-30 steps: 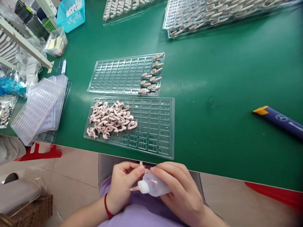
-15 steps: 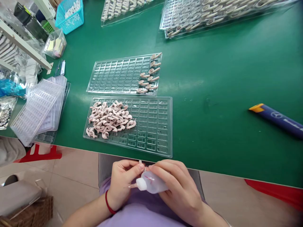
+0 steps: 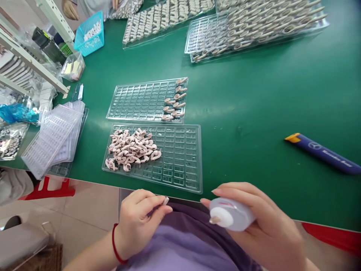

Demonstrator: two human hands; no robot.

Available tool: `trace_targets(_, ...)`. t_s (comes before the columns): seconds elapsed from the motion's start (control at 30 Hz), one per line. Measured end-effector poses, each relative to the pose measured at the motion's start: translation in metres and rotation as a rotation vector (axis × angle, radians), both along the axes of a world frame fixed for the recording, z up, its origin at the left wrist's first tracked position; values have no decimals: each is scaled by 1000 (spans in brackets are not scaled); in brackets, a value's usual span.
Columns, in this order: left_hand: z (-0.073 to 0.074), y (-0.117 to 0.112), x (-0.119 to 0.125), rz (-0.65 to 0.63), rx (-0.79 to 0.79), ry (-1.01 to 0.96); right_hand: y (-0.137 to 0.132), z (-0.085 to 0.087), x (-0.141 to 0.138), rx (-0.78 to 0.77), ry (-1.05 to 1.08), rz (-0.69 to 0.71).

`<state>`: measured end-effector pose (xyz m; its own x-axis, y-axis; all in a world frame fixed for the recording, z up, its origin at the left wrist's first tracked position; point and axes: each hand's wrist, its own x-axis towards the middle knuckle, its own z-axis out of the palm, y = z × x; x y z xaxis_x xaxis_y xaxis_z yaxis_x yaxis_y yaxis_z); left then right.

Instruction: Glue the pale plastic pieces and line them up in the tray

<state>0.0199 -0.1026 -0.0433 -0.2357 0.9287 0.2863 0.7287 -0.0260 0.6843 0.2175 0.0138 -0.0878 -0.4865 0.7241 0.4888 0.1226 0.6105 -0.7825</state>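
My left hand (image 3: pixel 139 218) is closed in a pinch on a small whitish earbud shell (image 3: pixel 166 201); only its tip shows past the fingers. In my right hand (image 3: pixel 265 222) is a translucent squeeze bottle (image 3: pixel 239 215) with a white cap and a thin tip, tilted towards the left. The two hands are apart, just off the table's front edge. Beyond my left hand, a heap of pinkish earbud shells (image 3: pixel 131 147) with fine wires lies on a clear compartment tray (image 3: pixel 180 165). A second clear tray (image 3: pixel 135 101) behind it has several shells set along its right side.
At the back stand filled trays (image 3: pixel 166 17) and a stack of trays (image 3: pixel 254 30) with shells. A navy tube-shaped object (image 3: pixel 324 152) with a yellow end lies at right. At left are spare trays (image 3: pixel 53 135), a blue basket (image 3: pixel 90 35) and a clear box (image 3: pixel 73 67). Another person's hand (image 3: pixel 70 9) shows far left.
My right hand has moved right with the bottle, away from my left hand, and its tip now points more towards the camera. My left hand has shifted slightly left, still pinching the shell.
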Motion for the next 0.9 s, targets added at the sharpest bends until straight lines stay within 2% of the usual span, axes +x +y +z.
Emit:
trace_targets(0.17, 9, 16, -7, -67, 17, 17, 18, 1, 2, -79, -11, -177)
trace_targets(0.27, 20, 42, -23, -131, 35, 63, 26, 0, 0, -99, -40, -263)
trace_targets(0.37, 34, 90, -51, -206, 44, 103, 29, 0, -4, -167, -94, -301)
trace_targets(0.47, 41, 156, -81, -226, -3, 113, 29, -2, -5, -199, -111, -326)
trace_targets(0.57, 37, 219, -100, -149, -106, 196, 29, -3, -3, -208, -84, -342)
trace_targets(0.67, 27, 263, -108, -107, -179, 279, 30, -6, -2, -202, -69, -327)
trace_targets(0.77, 18, 286, -108, -130, -220, 310, 30, -9, -1, -196, -72, -319)
trace_targets(0.9, 13, 297, -108, -173, -279, 367, 30, -11, -1, -179, -67, -295)
